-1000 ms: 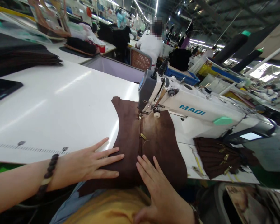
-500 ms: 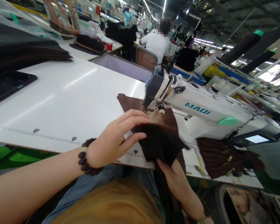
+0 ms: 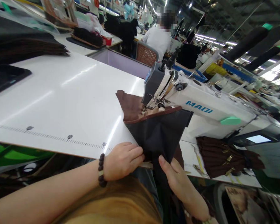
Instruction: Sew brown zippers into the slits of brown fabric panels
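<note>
The left hand (image 3: 122, 161) was curled, a black fabric lining (image 3: 157, 133) being pinched at its near edge; the right hand (image 3: 179, 183) was closed on it nearer the lower tip, the long axis being directed far toward the sewing machine (image 3: 200, 107).

Leather-goods factory floor, viewed from a sewing station. We recognise it by the MAQI industrial sewing machine (image 3: 200, 107) set in a long white work table (image 3: 60, 93), the stacked brown zippered panels (image 3: 220, 157), a seated co-worker (image 3: 157, 39) at a further station, and rows of ceiling strip lights (image 3: 210, 38).
</note>
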Action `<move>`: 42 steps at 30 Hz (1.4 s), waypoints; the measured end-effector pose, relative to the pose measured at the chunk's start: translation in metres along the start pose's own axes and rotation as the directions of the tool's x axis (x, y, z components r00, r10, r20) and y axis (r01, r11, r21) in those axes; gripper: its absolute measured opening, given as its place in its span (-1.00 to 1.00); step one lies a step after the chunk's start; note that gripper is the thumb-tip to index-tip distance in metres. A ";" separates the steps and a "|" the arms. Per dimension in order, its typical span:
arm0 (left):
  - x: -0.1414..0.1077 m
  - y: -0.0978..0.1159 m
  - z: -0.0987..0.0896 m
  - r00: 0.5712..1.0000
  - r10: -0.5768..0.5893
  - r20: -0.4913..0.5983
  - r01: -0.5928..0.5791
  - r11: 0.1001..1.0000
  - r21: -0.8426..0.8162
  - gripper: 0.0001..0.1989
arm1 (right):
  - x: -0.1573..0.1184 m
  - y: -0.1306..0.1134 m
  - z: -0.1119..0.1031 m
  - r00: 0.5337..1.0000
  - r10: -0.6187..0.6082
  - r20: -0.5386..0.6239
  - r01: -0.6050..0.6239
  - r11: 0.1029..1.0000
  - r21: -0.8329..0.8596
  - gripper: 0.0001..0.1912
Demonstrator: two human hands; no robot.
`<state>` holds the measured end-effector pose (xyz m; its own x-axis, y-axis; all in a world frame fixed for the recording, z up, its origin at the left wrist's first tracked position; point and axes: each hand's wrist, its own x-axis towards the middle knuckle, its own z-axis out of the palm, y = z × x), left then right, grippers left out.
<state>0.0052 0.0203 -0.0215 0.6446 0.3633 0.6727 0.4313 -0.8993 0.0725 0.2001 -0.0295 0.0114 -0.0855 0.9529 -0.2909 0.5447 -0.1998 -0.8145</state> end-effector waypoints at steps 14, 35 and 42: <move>-0.009 0.001 0.005 0.995 0.015 0.097 -0.007 0.997 -0.074 -0.64 | 0.003 -0.003 -0.012 0.993 -0.065 0.097 0.072 0.994 -0.078 -0.51; 0.017 -0.050 -0.031 0.739 -0.167 0.653 0.284 0.956 -0.078 -0.37 | 0.039 -0.020 -0.011 0.852 -0.393 0.347 0.516 0.748 -0.418 -0.60; -0.026 -0.036 -0.049 0.765 -0.015 0.643 0.186 0.962 -0.199 -0.18 | 0.065 -0.005 0.012 0.903 -0.377 0.209 0.427 0.723 -0.543 -0.55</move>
<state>-0.0579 0.0313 -0.0053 0.8932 0.4478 0.0399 0.4091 -0.8463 0.3412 0.1815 0.0309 -0.0099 -0.4565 0.8877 -0.0604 0.8101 0.3866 -0.4408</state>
